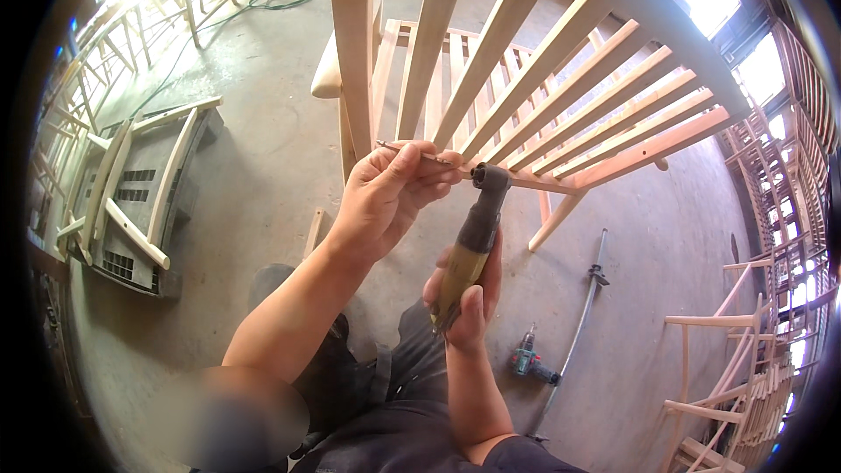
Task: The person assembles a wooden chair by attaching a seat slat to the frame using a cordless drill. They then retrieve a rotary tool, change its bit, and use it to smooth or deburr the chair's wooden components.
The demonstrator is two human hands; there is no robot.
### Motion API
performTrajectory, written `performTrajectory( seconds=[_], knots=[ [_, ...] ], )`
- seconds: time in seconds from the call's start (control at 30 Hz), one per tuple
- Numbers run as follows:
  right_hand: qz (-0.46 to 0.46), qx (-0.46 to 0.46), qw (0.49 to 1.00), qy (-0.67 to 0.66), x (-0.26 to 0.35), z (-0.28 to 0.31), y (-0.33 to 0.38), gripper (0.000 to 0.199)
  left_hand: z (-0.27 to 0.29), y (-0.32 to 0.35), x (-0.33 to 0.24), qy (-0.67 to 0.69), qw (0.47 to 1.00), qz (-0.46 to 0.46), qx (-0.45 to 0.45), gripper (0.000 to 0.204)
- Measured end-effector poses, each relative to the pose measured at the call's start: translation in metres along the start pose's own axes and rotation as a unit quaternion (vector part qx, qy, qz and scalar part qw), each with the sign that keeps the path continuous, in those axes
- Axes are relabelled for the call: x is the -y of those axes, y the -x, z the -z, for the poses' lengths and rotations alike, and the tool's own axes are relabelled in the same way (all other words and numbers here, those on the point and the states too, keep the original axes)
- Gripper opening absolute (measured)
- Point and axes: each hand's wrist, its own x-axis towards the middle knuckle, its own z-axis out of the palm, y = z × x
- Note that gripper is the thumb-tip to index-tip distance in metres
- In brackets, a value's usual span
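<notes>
Pinched between the thumb and fingers of my left hand (pixel 399 188) is a thin metal rod (pixel 391 148), maybe a long bolt or a bit; its exact kind is too small to tell. My right hand (pixel 477 298) wraps around the body of a yellow-green and black right-angle power driver (pixel 470 250). The driver's round black head points up, just right of my left fingers and apart from the rod. Both hands are in front of a slatted wooden bench (pixel 561 48), close to the lower ends of its slats.
On the floor to the right lie a cordless drill (pixel 528 361) and a long bar clamp (pixel 591 293). A dark plastic pallet (pixel 180 201) with curved wooden parts on it is at left. Wooden chair frames (pixel 718 320) stand at right, and a green hose (pixel 285 2) trails behind.
</notes>
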Motion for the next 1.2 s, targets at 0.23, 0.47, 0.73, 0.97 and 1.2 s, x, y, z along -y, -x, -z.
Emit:
performTrajectory(
  seconds=[0.23,0.47,0.73,0.97,1.2],
  knots=[
    [-0.012,0.0,1.0,-0.024,0.0,-0.001,0.004,0.114,-0.002,-0.001,-0.003,0.025,0.999,0.005,0.024,0.026],
    [-0.008,0.002,1.0,-0.027,0.005,0.0,0.001,0.115,-0.007,0.002,-0.011,-0.151,0.989,0.0,0.005,0.025],
    [-0.015,0.005,0.999,-0.037,0.005,0.004,0.002,0.116,-0.006,0.008,-0.011,-0.245,0.97,0.001,-0.006,0.015],
    [-0.018,0.0,0.998,-0.066,0.003,0.008,0.004,0.115,-0.001,0.008,-0.012,-0.307,0.95,-0.028,-0.039,0.012],
    [-0.022,0.019,0.999,-0.029,0.005,0.019,0.002,0.112,-0.013,0.01,-0.02,-0.399,0.912,-0.094,-0.023,0.013]
  ],
)
